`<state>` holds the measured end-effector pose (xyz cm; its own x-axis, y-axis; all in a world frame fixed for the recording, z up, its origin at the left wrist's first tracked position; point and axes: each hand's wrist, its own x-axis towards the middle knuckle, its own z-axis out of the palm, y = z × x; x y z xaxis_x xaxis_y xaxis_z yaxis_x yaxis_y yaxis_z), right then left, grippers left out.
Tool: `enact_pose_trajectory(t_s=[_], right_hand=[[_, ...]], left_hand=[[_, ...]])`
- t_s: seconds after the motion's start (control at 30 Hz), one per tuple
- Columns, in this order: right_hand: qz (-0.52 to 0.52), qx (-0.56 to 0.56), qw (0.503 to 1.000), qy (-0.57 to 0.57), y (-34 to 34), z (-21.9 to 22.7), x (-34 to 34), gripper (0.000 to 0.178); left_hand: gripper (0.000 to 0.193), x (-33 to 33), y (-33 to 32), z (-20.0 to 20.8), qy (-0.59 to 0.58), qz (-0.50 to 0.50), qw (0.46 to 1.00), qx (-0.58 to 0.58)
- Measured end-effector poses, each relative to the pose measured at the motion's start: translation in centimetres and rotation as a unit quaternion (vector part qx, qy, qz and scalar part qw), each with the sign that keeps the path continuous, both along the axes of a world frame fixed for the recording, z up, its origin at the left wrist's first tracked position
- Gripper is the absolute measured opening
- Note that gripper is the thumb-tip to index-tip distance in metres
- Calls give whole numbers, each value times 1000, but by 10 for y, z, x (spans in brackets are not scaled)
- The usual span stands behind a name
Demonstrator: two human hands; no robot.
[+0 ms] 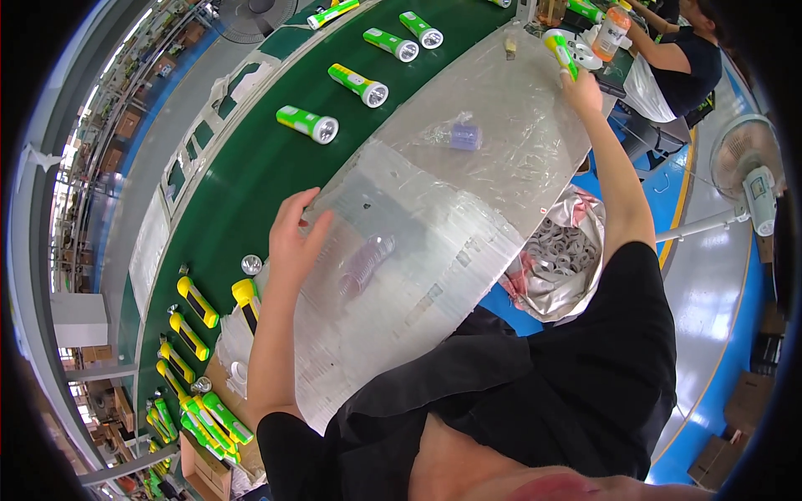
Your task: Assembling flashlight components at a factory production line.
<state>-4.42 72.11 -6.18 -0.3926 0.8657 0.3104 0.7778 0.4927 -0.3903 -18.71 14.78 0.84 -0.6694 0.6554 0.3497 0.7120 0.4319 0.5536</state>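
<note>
At the far right of the worktable, my right hand (582, 92) grips a green and yellow flashlight (560, 52) by its lower end, beside a white round part (585, 57). My left hand (299, 234) hovers over the table's left side with its fingers apart and holds nothing. Near it on the plastic-covered worktable (443, 225) lies a stack of clear round lenses (366, 263). Farther off rests a second, bluish lens stack (464, 136) in clear plastic. Left of my left forearm are a loose reflector head (251, 265) and a yellow flashlight body (245, 294).
Several finished green flashlights (309, 124) lie on the green conveyor belt (225, 192). Yellow and green bodies (190, 338) line its near left part. A bag of grey rings (560, 250) hangs by the table's right edge. An orange bottle (612, 32), a co-worker (681, 63) and a fan (748, 163) are at right.
</note>
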Motion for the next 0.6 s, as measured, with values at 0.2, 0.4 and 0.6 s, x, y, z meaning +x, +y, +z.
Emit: enact_pose_trajectory(t_s=[0.2, 0.4, 0.6], right_hand=[[385, -573, 585, 425, -209, 52, 25, 62], [469, -753, 363, 283, -398, 40, 61, 69], [547, -622, 542, 144, -482, 43, 59, 40]], left_hand=[[55, 50, 23, 7, -262, -77, 944, 184], [79, 96, 29, 23, -437, -159, 799, 380], [69, 125, -55, 20, -463, -107, 792, 384]])
